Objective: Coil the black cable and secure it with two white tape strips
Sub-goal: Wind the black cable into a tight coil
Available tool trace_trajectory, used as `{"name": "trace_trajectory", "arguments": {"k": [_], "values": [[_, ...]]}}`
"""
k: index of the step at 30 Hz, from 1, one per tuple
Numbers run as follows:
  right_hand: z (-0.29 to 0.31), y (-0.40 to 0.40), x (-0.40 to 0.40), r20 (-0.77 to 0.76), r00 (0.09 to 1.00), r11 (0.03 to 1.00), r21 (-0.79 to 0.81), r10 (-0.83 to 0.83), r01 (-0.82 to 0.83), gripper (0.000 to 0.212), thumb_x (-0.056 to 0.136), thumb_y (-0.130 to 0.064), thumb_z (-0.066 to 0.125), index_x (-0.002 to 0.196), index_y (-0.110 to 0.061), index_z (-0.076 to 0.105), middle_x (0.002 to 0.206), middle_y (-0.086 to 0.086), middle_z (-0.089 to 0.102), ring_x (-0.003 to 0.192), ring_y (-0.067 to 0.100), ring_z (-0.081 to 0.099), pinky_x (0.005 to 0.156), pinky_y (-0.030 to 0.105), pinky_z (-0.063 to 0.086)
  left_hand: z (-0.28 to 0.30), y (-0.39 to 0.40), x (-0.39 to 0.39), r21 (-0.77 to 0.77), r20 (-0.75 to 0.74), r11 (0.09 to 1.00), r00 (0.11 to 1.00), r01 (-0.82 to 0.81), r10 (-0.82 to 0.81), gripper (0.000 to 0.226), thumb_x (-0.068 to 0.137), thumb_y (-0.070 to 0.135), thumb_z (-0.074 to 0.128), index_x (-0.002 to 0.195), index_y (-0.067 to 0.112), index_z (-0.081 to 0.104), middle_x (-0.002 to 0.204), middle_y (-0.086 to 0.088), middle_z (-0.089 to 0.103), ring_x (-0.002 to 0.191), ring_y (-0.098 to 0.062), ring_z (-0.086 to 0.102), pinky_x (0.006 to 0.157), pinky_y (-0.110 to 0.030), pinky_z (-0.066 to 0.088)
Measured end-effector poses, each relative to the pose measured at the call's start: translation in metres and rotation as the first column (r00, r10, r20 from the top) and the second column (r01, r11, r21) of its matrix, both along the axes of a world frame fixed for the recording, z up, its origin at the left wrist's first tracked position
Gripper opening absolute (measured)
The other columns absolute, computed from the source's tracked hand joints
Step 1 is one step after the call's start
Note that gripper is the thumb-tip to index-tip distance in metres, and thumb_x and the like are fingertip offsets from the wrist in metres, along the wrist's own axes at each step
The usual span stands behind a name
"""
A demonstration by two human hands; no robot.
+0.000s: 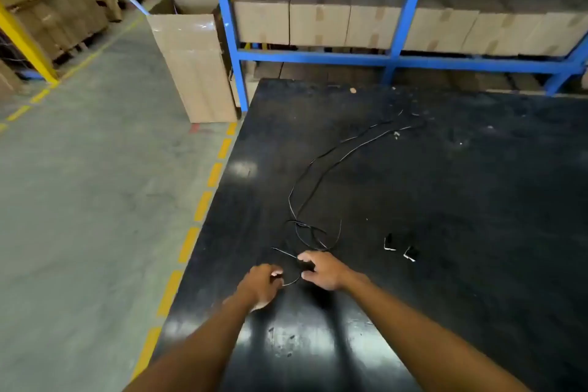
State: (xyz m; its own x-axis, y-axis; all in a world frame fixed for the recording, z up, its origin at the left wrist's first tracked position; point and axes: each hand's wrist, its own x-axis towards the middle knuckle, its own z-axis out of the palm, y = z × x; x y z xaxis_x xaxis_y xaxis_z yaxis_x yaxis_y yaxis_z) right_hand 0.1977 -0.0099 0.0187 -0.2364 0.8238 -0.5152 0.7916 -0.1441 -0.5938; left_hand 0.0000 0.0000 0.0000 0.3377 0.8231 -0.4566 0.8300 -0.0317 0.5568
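A thin black cable [321, 165] lies on the black table [477, 200], running from the far middle down to a loose tangle of loops just beyond my hands. My left hand [261, 286] pinches the near end of the cable between thumb and fingers. A short arc of cable spans from it to my right hand [321, 269], whose fingers curl around the cable beside the loops. Two small white tape strips [389, 245] [410, 254] lie on the table to the right of my right hand.
The table's left edge runs diagonally beside a grey concrete floor with dashed yellow lines [203, 205]. A tall cardboard box [194, 67] stands at the table's far left corner. Blue shelving [397, 57] with cardboard boxes lines the far side.
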Motion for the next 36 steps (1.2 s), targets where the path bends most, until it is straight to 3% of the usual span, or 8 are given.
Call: {"name": "trace_trajectory", "arguments": {"k": [4, 6, 12, 16, 21, 26, 29, 36], "values": [[-0.017, -0.007, -0.01, 0.127, 0.982, 0.989, 0.005, 0.143, -0.145, 0.054, 0.099, -0.017, 0.053, 0.151, -0.017, 0.039, 0.162, 0.006, 0.029, 0.147, 0.027, 0.032, 0.118, 0.032, 0.022, -0.015, -0.009, 0.001, 0.094, -0.144, 0.994, 0.989, 0.051, -0.037, 0.038, 0.09, 0.014, 0.054, 0.128, 0.02, 0.059, 0.128, -0.004, 0.057, 0.121, -0.026, 0.053, 0.1, -0.034, 0.044], [-0.034, -0.013, -0.016, 0.183, 0.972, 0.988, 0.017, 0.151, -0.156, 0.056, 0.097, -0.013, 0.054, 0.15, -0.025, 0.041, 0.163, 0.0, 0.022, 0.141, 0.032, 0.038, 0.116, 0.041, 0.033, -0.025, -0.013, 0.0, 0.122, -0.134, 0.992, 0.991, 0.034, -0.018, 0.038, 0.086, 0.004, 0.051, 0.117, 0.02, 0.065, 0.118, -0.005, 0.062, 0.113, -0.026, 0.056, 0.092, -0.033, 0.047], [-0.048, -0.029, -0.024, 0.31, 0.951, 0.974, 0.211, 0.017, -0.086, 0.018, 0.098, -0.022, 0.055, 0.113, -0.017, 0.065, 0.13, 0.005, 0.047, 0.116, 0.03, 0.052, 0.089, 0.045, 0.051, -0.03, -0.011, -0.008, 0.118, 0.007, 0.993, 0.999, -0.033, 0.032, 0.023, 0.084, 0.002, 0.052, 0.086, 0.015, 0.071, 0.093, -0.006, 0.071, 0.087, -0.025, 0.064, 0.073, -0.029, 0.046], [-0.04, -0.017, -0.008, 0.077, 0.992, 0.976, 0.2, -0.102, 0.085, 0.024, 0.094, -0.038, 0.059, 0.103, -0.024, 0.075, 0.107, 0.002, 0.072, 0.101, 0.028, 0.065, 0.081, 0.038, 0.05, -0.018, 0.001, -0.014, 0.058, 0.096, 0.991, 0.988, -0.124, 0.118, 0.025, 0.088, 0.01, 0.053, 0.076, 0.031, 0.06, 0.077, 0.004, 0.063, 0.079, -0.022, 0.062, 0.075, -0.032, 0.046], [-0.003, 0.014, 0.002, -0.169, 0.962, 0.892, 0.368, -0.213, 0.262, 0.017, 0.09, -0.016, 0.067, 0.102, -0.013, 0.078, 0.105, 0.002, 0.078, 0.096, 0.016, 0.071, 0.088, 0.027, 0.051, 0.031, 0.024, -0.002, -0.053, 0.285, 0.998, 0.958, -0.028, 0.042, 0.018, 0.08, 0.012, 0.058, 0.077, 0.028, 0.065, 0.077, 0.001, 0.067, 0.072, -0.017, 0.061, 0.074, -0.033, 0.051], [0.033, 0.034, 0.003, -0.445, 0.764, 0.68, 0.37, -0.468, 0.633, 0.025, 0.084, 0.0, 0.071, 0.106, -0.01, 0.072, 0.103, 0.004, 0.074, 0.08, 0.012, 0.067, 0.074, 0.008, 0.048, 0.074, 0.043, 0.007, -0.097, 0.575, 0.992, 0.809, -0.087, 0.127, 0.008, 0.088, 0.001, 0.062, 0.089, 0.007, 0.066, 0.071, -0.009, 0.062, 0.057, -0.012, 0.059, 0.059, -0.026, 0.052], [0.047, 0.031, -0.001, -0.55, 0.627, 0.547, 0.329, -0.552, 0.77, 0.018, 0.089, -0.009, 0.068, 0.102, -0.021, 0.06, 0.105, 0.0, 0.065, 0.077, 0.022, 0.064, 0.071, 0.022, 0.054, 0.09, 0.057, 0.001, -0.119, 0.619, 0.981, 0.761, -0.157, 0.196, 0.008, 0.086, 0.002, 0.066, 0.094, 0.0, 0.067, 0.067, -0.007, 0.065, 0.055, -0.01, 0.062, 0.061, -0.026, 0.051], [0.074, 0.014, -0.032, -0.626, 0.727, 0.878, 0.136, -0.282, 0.458, 0.014, 0.095, -0.019, 0.065, 0.103, -0.013, 0.075, 0.1, -0.002, 0.075, 0.089, -0.006, 0.066, 0.084, 0.012, 0.048, 0.142, 0.086, -0.001, -0.096, 0.712, 0.974, 0.669, -0.206, 0.212, 0.009, 0.084, 0.008, 0.069, 0.092, 0.012, 0.072, 0.072, 0.005, 0.072, 0.065, -0.007, 0.06, 0.059, -0.021, 0.044]]}}
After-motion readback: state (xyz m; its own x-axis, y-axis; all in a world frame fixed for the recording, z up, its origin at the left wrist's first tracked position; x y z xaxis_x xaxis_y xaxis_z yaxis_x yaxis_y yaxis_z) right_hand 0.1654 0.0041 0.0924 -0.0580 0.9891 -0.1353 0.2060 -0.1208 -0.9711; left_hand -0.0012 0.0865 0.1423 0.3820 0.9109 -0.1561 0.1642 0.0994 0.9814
